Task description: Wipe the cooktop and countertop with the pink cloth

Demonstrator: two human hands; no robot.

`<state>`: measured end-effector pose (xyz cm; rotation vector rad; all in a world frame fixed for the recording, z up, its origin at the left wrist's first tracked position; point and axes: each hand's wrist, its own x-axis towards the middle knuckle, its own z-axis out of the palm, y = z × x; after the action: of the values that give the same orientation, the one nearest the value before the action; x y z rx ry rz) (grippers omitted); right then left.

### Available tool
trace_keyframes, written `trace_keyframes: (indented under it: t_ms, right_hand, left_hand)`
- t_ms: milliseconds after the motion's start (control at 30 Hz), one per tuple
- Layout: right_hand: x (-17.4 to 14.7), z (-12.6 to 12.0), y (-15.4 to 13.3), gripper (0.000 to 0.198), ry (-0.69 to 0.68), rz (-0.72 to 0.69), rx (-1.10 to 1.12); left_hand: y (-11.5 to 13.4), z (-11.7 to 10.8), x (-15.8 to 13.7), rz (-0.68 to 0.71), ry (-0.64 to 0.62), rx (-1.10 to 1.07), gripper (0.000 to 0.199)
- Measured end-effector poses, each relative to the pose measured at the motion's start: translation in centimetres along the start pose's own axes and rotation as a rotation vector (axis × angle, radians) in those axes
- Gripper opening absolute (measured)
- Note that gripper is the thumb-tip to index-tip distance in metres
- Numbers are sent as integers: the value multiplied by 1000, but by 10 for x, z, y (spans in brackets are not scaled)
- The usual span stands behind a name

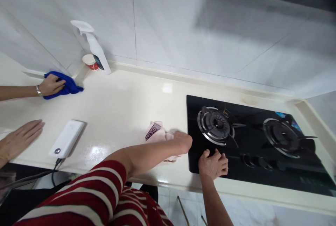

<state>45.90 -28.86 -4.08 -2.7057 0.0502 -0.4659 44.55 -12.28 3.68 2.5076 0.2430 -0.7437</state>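
Observation:
My left hand (183,142) is closed over a pale pink cloth (160,135) on the cream countertop, just left of the gas hob. A purple-lettered patch shows at the cloth's left end; part of the cloth is hidden under my hand and forearm. On the front left edge of the black glass gas hob (252,170), my right hand (214,164) rests with its fingers apart and a little bent, holding nothing. Behind it sits the left burner (216,122) with its pan support.
At the left, another person's hand (52,85) presses a blue cloth (68,83); their other hand (25,136) lies flat. A white power bank (67,138) with a cable is near the front edge. A spray bottle (97,49) and a small tub (90,62) stand by the wall.

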Motion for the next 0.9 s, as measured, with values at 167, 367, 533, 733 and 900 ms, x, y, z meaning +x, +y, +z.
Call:
trace_keyframes:
  t_ms: [167, 367, 533, 733, 900]
  right_hand:
    - [0, 2, 3, 46, -4, 5, -2]
    - [0, 1, 3, 46, 7, -1, -2]
    - [0, 2, 3, 45, 14, 1, -2]
    - [0, 3, 4, 44, 18, -4, -11]
    - [1, 3, 3, 45, 13, 10, -18]
  left_hand:
    - [8, 11, -13, 82, 16, 72, 24]
    - [-2, 27, -30, 141, 109, 71, 23]
    - [-17, 33, -25, 141, 182, 47, 22]
    - [-25, 40, -15, 190, 230, 39, 24]
    - [-20, 45, -17, 245, 254, 74, 15]
